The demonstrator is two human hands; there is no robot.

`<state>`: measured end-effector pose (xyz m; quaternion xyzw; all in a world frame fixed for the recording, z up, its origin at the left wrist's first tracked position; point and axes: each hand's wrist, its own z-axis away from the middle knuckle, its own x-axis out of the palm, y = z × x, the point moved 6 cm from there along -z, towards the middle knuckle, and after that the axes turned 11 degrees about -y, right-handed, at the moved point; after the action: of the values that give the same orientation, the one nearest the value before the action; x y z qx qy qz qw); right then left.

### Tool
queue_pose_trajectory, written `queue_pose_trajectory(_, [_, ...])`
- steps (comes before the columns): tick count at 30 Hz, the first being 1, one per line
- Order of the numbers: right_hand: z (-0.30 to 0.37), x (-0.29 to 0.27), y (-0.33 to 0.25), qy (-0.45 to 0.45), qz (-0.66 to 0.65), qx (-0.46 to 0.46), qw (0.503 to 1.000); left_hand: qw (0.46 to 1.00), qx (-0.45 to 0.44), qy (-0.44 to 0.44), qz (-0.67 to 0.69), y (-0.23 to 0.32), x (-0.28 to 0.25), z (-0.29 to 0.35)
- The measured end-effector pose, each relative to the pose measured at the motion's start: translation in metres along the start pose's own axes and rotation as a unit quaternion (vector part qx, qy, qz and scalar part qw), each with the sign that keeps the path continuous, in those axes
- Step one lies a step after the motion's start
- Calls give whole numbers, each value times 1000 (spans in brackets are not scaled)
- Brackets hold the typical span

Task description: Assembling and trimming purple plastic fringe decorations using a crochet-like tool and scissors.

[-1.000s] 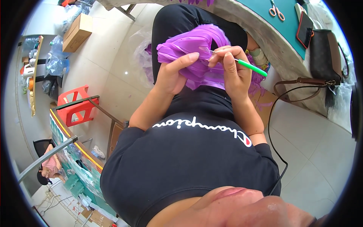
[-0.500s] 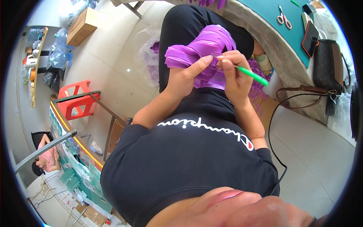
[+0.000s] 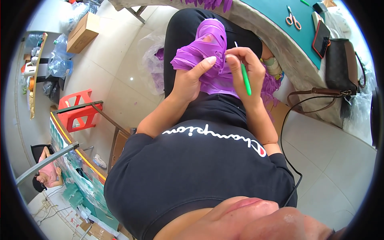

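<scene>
Right of purple bundle (image 3: pixel 212 50), scissors (image 3: pixel 292 17) and phone (image 3: pixel 321 39) being carried on teal-topped counter (image 3: pixel 305 38); left of bundle, red stool (image 3: pixel 72 116) being supported by tiled floor (image 3: pixel 120 92). Bundle being clasped over lap (image 3: pixel 180 34) by left hand (image 3: pixel 189 82), thumb on top, fingers hidden; just right of bundle, green-handled tool (image 3: pixel 245 81) being gripped in curled right hand (image 3: pixel 253 72).

You wear a black short-sleeved top (image 3: pixel 192 172) with white script lettering (image 3: pixel 205 130) and a small red mark (image 3: pixel 262 152), plus black trousers (image 3: pixel 181 38).
</scene>
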<state>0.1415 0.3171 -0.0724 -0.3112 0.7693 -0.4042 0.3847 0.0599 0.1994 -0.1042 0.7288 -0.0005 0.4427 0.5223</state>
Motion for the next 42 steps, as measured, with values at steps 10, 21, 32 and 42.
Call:
queue_pose_trajectory(10, [8, -40, 28, 172, 63, 50, 982, 997, 56, 9, 54, 16, -17, -8])
queue_pose_trajectory(21, [163, -345, 109, 600, 233, 133, 754, 965, 109, 222, 84, 34, -122, -24])
queue_pose_trajectory(32, [34, -124, 32, 99, 39, 120, 987, 979, -117, 44, 158, 7, -60, -23])
queue_pose_trajectory(42, [-14, 28, 29, -36, -351, 51, 934, 982, -125, 81, 115, -10, -32, -9])
